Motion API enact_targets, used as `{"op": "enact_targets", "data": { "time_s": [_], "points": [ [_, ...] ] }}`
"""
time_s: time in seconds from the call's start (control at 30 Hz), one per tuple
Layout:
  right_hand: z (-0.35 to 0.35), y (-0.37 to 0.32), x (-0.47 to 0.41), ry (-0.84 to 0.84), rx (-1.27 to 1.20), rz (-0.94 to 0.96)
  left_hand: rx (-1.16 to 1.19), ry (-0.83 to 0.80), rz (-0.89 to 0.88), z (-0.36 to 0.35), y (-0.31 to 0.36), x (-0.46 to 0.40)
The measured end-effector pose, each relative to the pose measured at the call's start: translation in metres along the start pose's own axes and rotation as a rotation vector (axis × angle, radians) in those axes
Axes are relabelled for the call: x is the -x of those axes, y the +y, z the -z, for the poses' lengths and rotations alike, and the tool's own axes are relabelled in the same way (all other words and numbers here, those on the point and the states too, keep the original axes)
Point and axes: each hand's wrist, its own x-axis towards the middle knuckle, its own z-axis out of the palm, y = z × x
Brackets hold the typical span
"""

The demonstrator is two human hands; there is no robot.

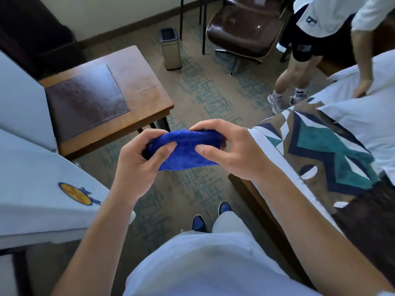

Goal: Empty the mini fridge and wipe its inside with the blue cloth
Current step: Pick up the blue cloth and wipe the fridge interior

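Note:
A folded blue cloth (185,150) is held in front of me at waist height, over the patterned carpet. My left hand (141,161) grips its left end with thumb on top. My right hand (228,146) grips its right end, fingers curled over the far edge. No mini fridge shows in the head view.
A wooden side table (145,90) with a dark mat stands ahead on the left. White bedding (32,189) lies at the left, a bed with a patterned runner (327,146) at the right. Another person (303,50) stands by that bed. A metal bin (170,48) and brown chair (245,26) are beyond.

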Motion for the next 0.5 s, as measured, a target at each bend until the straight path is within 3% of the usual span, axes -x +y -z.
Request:
{"op": "enact_targets", "data": {
  "time_s": [0.5],
  "points": [
    [-0.065, -0.009, 0.163, 0.05, 0.02, 0.019, 0.022, -0.063, -0.064, -0.015, 0.001, 0.165]
  ]
}}
